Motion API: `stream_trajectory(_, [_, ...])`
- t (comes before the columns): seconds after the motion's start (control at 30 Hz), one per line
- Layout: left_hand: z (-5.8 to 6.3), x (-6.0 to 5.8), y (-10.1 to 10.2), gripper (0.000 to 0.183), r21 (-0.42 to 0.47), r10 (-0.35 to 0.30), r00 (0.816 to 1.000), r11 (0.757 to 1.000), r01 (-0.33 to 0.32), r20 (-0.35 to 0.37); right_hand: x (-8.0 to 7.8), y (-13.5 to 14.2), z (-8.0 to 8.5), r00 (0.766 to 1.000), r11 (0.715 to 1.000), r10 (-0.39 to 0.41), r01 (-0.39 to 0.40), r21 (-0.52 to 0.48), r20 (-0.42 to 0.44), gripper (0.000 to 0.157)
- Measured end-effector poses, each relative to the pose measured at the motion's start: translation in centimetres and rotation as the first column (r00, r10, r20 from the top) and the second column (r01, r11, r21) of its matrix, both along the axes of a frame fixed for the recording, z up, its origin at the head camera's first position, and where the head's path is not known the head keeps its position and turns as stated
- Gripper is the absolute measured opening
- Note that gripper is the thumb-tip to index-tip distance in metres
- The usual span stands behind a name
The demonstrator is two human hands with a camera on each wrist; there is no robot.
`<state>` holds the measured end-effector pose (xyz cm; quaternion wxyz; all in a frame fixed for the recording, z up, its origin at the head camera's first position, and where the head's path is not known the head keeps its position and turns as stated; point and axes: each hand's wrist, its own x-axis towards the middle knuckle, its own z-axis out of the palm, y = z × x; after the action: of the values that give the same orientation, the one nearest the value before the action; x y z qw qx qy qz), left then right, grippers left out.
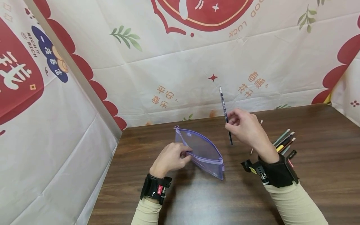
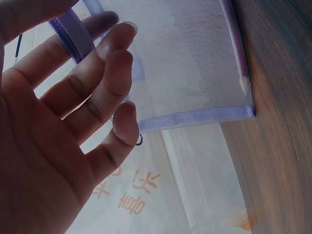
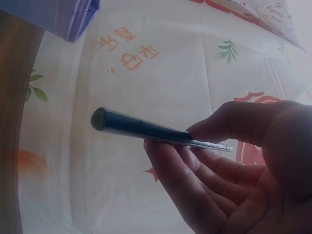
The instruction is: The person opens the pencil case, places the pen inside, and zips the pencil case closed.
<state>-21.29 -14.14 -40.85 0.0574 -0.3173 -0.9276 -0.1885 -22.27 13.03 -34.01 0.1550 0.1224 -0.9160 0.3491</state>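
A purple mesh zipper pouch (image 1: 209,168) stands over the table with its mouth spread apart. My left hand (image 1: 170,158) pinches the near edge of that mouth. Along one side of the pouch, in the left wrist view, runs a pencil with a pale pointed tip (image 2: 243,84). To the right of the pouch, my right hand (image 1: 247,127) holds a dark patterned pencil (image 1: 223,104) between thumb and fingertips. The pencil is nearly upright, its whitish end on top. In the right wrist view the lower end of the dark pencil (image 3: 124,123) points toward the camera.
Several pencils (image 1: 284,139) lie in a loose bunch on the brown wooden table (image 1: 317,156), partly behind my right wrist. A thin pencil (image 1: 251,151) lies apart, mostly hidden by my right hand. A printed white cloth (image 1: 180,75) hangs behind the table.
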Motion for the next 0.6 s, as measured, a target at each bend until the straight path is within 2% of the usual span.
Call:
stream_trajectory(0.23, [0.0,0.0,-0.1,0.025,0.002,-0.003,1.000,1.000,0.003,-0.007,-0.1,-0.5,-0.5,1.000,1.000,-0.001,0.001,-0.026,-0.009,0.022])
stream_trajectory(0.6, [0.2,0.1,-0.2,0.022,0.012,-0.002,1.000,1.000,0.002,-0.010,0.5,-2.3,-0.5,0.996,0.995,0.068,-0.073,-0.065,-0.064,0.020])
